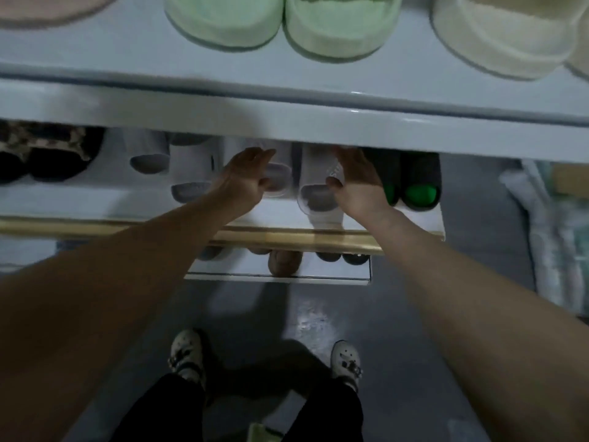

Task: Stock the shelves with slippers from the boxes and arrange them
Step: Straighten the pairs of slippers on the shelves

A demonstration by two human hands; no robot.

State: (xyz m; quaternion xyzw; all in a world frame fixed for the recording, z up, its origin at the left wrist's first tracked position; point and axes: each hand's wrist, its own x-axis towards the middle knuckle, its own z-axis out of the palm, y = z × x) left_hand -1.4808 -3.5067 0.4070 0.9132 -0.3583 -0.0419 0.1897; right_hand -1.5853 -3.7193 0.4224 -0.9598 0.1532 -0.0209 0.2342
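Both arms reach in to the middle shelf [63, 202]. The left hand [250, 178] grips a white slipper [280, 173], thumb curled against its side, while the right hand [358, 183] holds the second white slipper [318, 202] the same way. Dark slippers with green insoles [417, 193] sit just beside the right hand, and pale green slippers [283, 20] rest on the shelf above.

green slippers [280, 23] 2 | cream slippers [503, 33] 2 | white slippers [318, 193] 4 | black-green slippers [420, 186] 2 | leopard slippers [47, 148] 2 | hands [245, 180] 2
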